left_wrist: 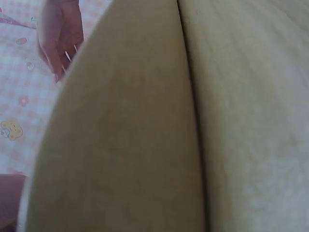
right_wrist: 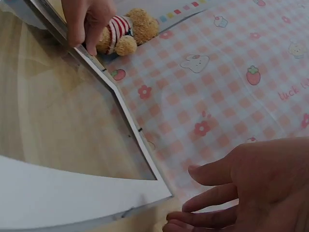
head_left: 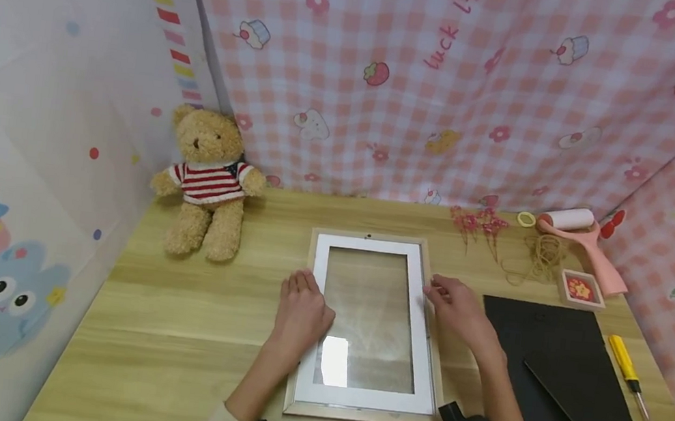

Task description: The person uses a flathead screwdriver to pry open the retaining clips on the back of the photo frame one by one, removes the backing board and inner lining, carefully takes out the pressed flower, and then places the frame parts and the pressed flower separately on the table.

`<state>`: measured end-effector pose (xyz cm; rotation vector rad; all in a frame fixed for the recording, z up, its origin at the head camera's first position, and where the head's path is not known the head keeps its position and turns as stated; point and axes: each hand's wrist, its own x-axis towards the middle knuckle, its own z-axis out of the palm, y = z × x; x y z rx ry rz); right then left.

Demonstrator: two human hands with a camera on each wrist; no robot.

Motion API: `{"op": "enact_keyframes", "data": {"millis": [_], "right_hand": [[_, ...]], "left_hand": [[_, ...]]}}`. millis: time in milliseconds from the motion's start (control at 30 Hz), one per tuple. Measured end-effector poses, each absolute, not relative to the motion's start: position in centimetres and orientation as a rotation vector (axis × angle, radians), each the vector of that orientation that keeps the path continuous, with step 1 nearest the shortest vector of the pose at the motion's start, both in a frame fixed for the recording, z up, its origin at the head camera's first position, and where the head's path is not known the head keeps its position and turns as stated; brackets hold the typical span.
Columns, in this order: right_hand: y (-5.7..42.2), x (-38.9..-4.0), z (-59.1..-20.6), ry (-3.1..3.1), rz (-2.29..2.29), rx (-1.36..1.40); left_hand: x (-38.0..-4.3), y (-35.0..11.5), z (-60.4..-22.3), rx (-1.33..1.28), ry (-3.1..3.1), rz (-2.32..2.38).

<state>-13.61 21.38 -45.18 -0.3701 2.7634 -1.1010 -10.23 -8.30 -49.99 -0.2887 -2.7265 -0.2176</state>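
Note:
A light wooden picture frame lies on the table, with a white mat and a clear pane inside it. My left hand grips the frame's left side; in the right wrist view, thumb and fingers of the left hand straddle the frame's edge. By the upper right side is my right hand, fingers loosely bent. The right wrist view shows the right hand close to the frame's corner, holding nothing; whether its fingertips touch the wood I cannot tell. Blurred wood fills most of the left wrist view.
Black backing boards lie at the right, with a yellow-handled screwdriver beside them. Behind are a small boxed ornament, twine, pink dried flowers and a pink lint roller. A teddy bear sits back left.

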Motion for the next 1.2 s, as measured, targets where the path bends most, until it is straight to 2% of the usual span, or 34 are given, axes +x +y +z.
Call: {"op": "enact_keyframes", "data": {"millis": [133,267,533,667,900,1200], "right_hand": [[21.4,-13.0,-43.5,2.749,-1.096,-0.26],[21.5,-13.0,-43.4,2.677,-1.116,-0.27],[21.5,-12.8,-43.6,2.547,-1.225,-0.282],[21.3,-12.3,-43.6,2.404,-1.401,-0.293],[21.8,-11.3,-43.9,2.268,-1.674,-0.261],[23.4,-9.7,-44.6,2.271,-1.819,-0.24]], "left_hand": [[-10.9,-8.5,-51.6,-0.32,-2.733,-0.277],[-11.0,-8.8,-52.3,-0.337,-2.718,-0.317],[-9.7,-8.5,-48.5,-0.34,-2.818,-0.302],[-9.9,-8.9,-48.1,-0.353,-2.92,-0.393],[-10.8,-10.8,-50.3,-0.224,-3.001,-1.005],[-8.4,-9.8,-53.1,-0.178,-2.752,-1.646]]}}
